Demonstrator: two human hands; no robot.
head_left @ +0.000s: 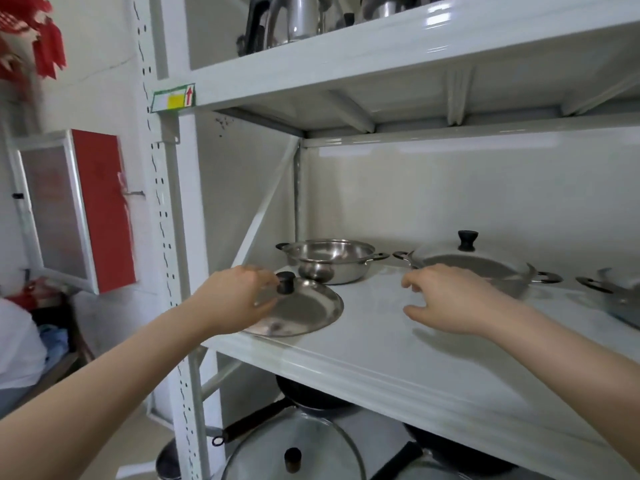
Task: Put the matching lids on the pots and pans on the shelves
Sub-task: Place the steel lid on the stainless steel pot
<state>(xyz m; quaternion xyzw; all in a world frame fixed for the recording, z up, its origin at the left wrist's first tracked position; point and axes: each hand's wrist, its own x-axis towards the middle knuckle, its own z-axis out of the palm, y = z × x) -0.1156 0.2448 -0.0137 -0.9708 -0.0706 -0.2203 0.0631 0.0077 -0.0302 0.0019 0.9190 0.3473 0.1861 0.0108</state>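
While we lean in toward the middle shelf (398, 344), let's take stock from the nearest things outward. Down at six o'clock, on the shelf below, a glass lid (294, 445) with a dark knob lies among black pans (311, 393); whether it sits on a pot or just rests there, we cannot tell, so that level looks like work left to do.

Up on the middle shelf, our left hand (232, 299) is at nine o'clock, fingers curled toward the black knob of the steel lid (304, 311). It's at the knob, touching or just about, but we cannot tell if the grip has closed. That lid lies flat on the shelf near the front edge, not on any pot yet.

Our right hand (453, 299) hovers at three o'clock with fingers spread apart, holding nothing, near the covered pan.

Just behind the steel lid, at twelve o'clock, stands the open steel pot (329, 259), two handles, no lid. By our judgement that's the match, and it's close by. To its right, the covered pan (474, 268) already wears its lid with the black knob: one done. Further right, another pot (620, 299) is cut off at the frame edge.

Highest and farthest, the top shelf carries kettles (298, 19); lids there are hard to read.

So: one pairing finished, one apparently about to start, more below.
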